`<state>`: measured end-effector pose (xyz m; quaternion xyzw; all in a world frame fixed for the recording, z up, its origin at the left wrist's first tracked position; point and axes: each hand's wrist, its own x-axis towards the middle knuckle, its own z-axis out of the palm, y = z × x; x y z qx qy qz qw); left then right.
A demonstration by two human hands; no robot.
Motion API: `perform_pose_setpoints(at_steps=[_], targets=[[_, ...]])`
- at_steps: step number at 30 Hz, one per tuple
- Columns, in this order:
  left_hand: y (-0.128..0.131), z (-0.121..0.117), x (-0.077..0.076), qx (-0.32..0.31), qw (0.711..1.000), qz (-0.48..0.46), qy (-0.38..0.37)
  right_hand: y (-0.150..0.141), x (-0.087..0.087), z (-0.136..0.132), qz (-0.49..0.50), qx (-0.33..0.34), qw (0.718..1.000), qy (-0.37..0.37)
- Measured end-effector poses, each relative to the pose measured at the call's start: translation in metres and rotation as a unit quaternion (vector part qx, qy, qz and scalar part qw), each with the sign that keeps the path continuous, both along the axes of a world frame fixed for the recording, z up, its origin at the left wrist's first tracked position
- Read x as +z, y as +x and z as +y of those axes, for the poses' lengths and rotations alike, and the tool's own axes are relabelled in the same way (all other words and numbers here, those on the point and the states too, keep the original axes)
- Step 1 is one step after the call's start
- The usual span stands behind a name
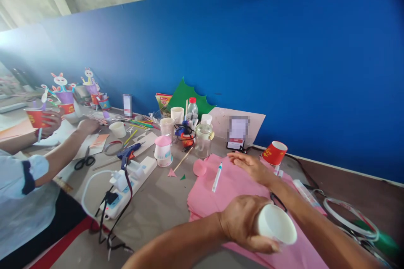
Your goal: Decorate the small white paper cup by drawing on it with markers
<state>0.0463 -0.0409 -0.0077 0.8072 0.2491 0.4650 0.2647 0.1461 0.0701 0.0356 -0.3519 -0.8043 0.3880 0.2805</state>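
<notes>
My left hand [241,225] is closed around a white paper cup [277,223], held on its side over a stack of pink paper [227,193]. My right hand [249,164] reaches out over the same paper with its fingers stretched flat and nothing in it. A white pen [217,177] lies on the pink paper just left of my right hand. A small pink paper disc [199,167] sits at the paper's far left corner. A red paper cup [274,153] lies tipped over beyond my right hand.
A glue gun [128,154], power strip [132,183], scissors [84,162], glass jar [203,139], water bottle [192,111] and several cups crowd the table's middle. At the left a person holds a red cup [37,117]. Tape rings [352,217] lie at the right.
</notes>
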Motion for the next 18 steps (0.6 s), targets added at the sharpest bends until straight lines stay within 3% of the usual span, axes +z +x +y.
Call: perform_pose_setpoints(at_steps=[3, 5, 8, 15, 18], targets=[[0.003, 0.001, -0.006, 0.01, 1.0, 0.01, 0.024, -0.038, 0.005, 0.008, -0.085, 0.077, 0.992, 0.041], [0.004, 0.001, -0.009, -0.003, 0.999, 0.037, 0.013, -0.059, 0.001, 0.008, -0.103, 0.107, 0.987, 0.058], [0.004, 0.001, -0.013, 0.005, 0.999, 0.045, 0.005, -0.074, -0.01, 0.007, -0.178, 0.17, 0.959, 0.139], [0.005, 0.002, -0.016, 0.016, 0.997, 0.075, -0.006, -0.075, -0.013, 0.01, -0.097, 0.136, 0.978, 0.124], [0.005, 0.003, -0.017, 0.018, 0.997, 0.073, -0.003, -0.08, -0.014, 0.009, -0.139, 0.167, 0.96, 0.179]])
